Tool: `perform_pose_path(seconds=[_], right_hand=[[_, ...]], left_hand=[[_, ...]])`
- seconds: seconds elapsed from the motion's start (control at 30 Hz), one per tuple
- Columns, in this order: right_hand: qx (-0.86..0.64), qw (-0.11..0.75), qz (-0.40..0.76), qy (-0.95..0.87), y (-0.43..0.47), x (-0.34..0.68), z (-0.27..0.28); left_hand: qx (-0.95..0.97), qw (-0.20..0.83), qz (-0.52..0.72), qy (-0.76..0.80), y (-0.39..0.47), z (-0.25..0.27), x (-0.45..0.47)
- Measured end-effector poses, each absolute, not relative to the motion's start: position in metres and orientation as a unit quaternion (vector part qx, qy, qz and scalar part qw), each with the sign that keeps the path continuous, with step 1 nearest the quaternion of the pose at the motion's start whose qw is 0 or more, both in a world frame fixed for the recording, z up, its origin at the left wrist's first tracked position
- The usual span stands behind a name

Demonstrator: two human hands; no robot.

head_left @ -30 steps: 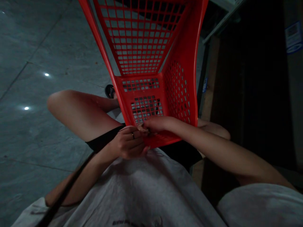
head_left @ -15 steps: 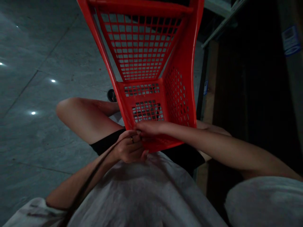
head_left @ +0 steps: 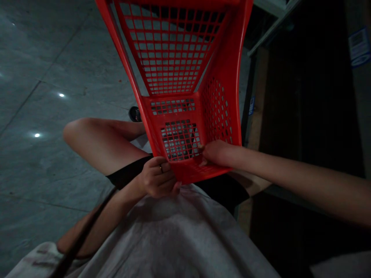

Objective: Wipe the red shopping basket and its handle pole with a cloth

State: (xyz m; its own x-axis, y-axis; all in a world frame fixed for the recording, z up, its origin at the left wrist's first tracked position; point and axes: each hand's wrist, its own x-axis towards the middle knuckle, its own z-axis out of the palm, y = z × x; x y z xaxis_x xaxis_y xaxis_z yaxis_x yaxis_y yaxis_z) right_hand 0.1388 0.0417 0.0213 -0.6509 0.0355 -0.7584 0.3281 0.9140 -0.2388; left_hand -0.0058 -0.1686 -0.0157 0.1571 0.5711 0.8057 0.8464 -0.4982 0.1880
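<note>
Nearest, short of the red basket (head_left: 189,175), lies the wearer's pale shirt (head_left: 174,231), with a dark strap (head_left: 84,227) across the left forearm. The left hand (head_left: 159,177) is at the basket's near left corner, fingers curled in and apparently closed round the rim; a ring (head_left: 161,168) shows on one. That hold looks made. The right hand (head_left: 213,152) reaches over the basket's right rim into its near end, fingers loosely parted; nothing shows between them, though the palm is hidden. With this hand inside the basket, the handling looks unfinished; how much is left cannot be told.

The red basket itself sits between the legs, its mouth facing the wearer, above dark shorts (head_left: 129,172) and, to its left, a bare knee (head_left: 77,131). Beyond that, a dark shoe (head_left: 134,114) shows by the basket's left side. Grey floor (head_left: 87,58) spreads left of it; a brown ledge (head_left: 257,123) stands to its right.
</note>
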Motion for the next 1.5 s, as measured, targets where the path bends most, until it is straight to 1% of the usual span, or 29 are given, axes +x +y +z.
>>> perform_pose_path(seconds=[0.07,0.1,0.2,0.27,0.37,0.47,0.53,0.57,0.63,0.7,0.77,0.8,0.87,0.93,1.0,1.07,1.13,1.2,1.27,1.33,1.37,1.43,1.5], right_hand=[[0.088,0.425,-0.167,0.885,0.045,0.14,0.052],[0.079,0.425,-0.179,0.884,0.048,0.142,0.068],[0.071,0.394,-0.242,0.884,0.059,0.15,0.101],[0.069,0.383,-0.24,0.889,0.06,0.153,0.099],[0.066,0.365,-0.182,0.911,0.05,0.152,0.069],[0.077,0.36,-0.135,0.92,0.037,0.154,0.047],[0.06,0.366,-0.152,0.916,0.036,0.158,0.052],[0.042,0.366,-0.177,0.913,0.039,0.16,0.061],[0.015,0.352,-0.246,0.903,0.048,0.162,0.083],[0.034,0.299,-0.301,0.905,0.057,0.16,0.1],[0.088,0.189,-0.329,0.921,0.062,0.155,0.106],[0.113,0.122,-0.336,0.927,0.062,0.153,0.104],[0.147,-0.005,-0.351,0.925,0.06,0.152,0.093],[0.176,-0.103,-0.369,0.907,0.057,0.155,0.079],[0.212,-0.179,-0.393,0.877,0.055,0.16,0.067],[0.231,-0.229,-0.423,0.846,0.057,0.164,0.06],[0.218,-0.24,-0.447,0.833,0.059,0.166,0.058],[0.19,-0.231,-0.451,0.841,0.06,0.166,0.059],[0.164,-0.222,-0.43,0.86,0.059,0.165,0.063],[0.15,-0.208,-0.384,0.887,0.056,0.164,0.066],[0.146,-0.198,-0.349,0.904,0.055,0.162,0.066],[0.136,-0.173,-0.265,0.939,0.055,0.157,0.065],[0.121,-0.155,-0.192,0.962,0.058,0.149,0.059]], left_hand=[[-0.748,0.155,-0.434,-0.478,-0.17,-0.016,-0.006],[-0.75,0.154,-0.428,-0.48,-0.171,-0.016,-0.006],[-0.749,0.144,-0.417,-0.494,-0.175,-0.018,-0.006],[-0.744,0.14,-0.417,-0.502,-0.175,-0.017,-0.006],[-0.752,0.142,-0.412,-0.494,-0.175,-0.012,-0.009],[-0.774,0.138,-0.375,-0.491,-0.177,0.0,-0.014],[-0.781,0.121,-0.336,-0.512,-0.178,0.012,-0.013],[-0.782,0.101,-0.313,-0.529,-0.178,0.02,-0.011],[-0.771,0.026,-0.266,-0.578,-0.175,0.035,-0.002],[-0.726,-0.073,-0.243,-0.639,-0.166,0.049,0.01],[-0.661,-0.151,-0.27,-0.683,-0.149,0.057,0.023],[-0.638,-0.17,-0.299,-0.689,-0.138,0.059,0.029],[-0.615,-0.174,-0.362,-0.678,-0.116,0.058,0.035],[-0.614,-0.162,-0.406,-0.658,-0.095,0.054,0.035],[-0.606,-0.159,-0.429,-0.65,-0.081,0.05,0.03],[-0.595,-0.167,-0.442,-0.65,-0.071,0.048,0.024],[-0.596,-0.177,-0.441,-0.648,-0.065,0.047,0.018],[-0.605,-0.187,-0.43,-0.644,-0.058,0.046,0.012],[-0.613,-0.194,-0.414,-0.644,-0.05,0.044,0.005],[-0.623,-0.204,-0.377,-0.654,-0.043,0.037,-0.001],[-0.632,-0.21,-0.34,-0.664,-0.04,0.031,-0.004],[-0.648,-0.238,-0.224,-0.688,-0.04,0.013,-0.005],[-0.65,-0.295,-0.099,-0.693,-0.044,-0.009,0.001]])
